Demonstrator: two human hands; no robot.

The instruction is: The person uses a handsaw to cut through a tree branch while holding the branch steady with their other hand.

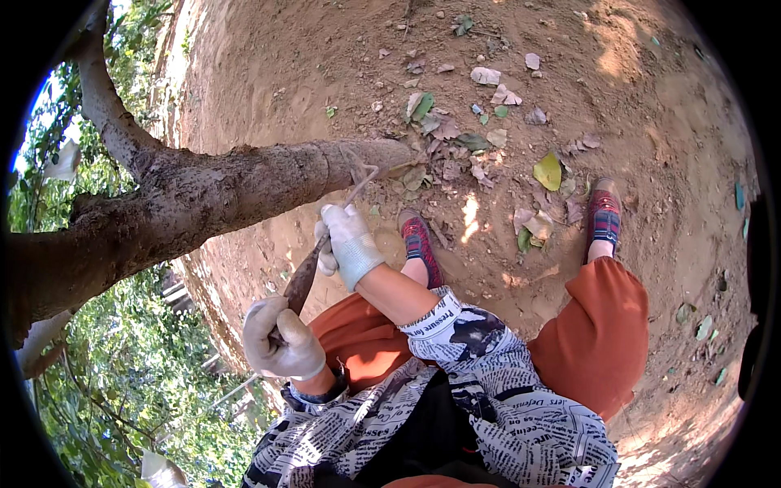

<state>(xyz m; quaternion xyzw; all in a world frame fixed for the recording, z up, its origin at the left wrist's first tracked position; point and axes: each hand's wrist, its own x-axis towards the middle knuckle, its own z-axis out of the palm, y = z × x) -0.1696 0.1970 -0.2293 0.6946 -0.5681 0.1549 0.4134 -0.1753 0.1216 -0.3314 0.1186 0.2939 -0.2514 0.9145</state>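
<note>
My left hand (283,337), in a pale glove, is closed around the rear end of a long-handled tapping knife (303,279). Farther along the same tool, my right hand (348,241) grips it near the metal shaft, also gloved. The knife has a dark, worn handle and a thin shaft with a bent tip. That tip lies at the bark low on a tree trunk (244,180); whether it cuts in I cannot tell. A line rings the bark near the tip. The palm sides of both hands are partly hidden.
The trunk forks into a thick branch (114,114) at the upper left. My feet, in patterned shoes (604,218), stand apart on brown soil (691,163). Dry leaves and a yellow leaf (547,172) lie around the trunk's base. Green foliage (146,350) fills the lower left.
</note>
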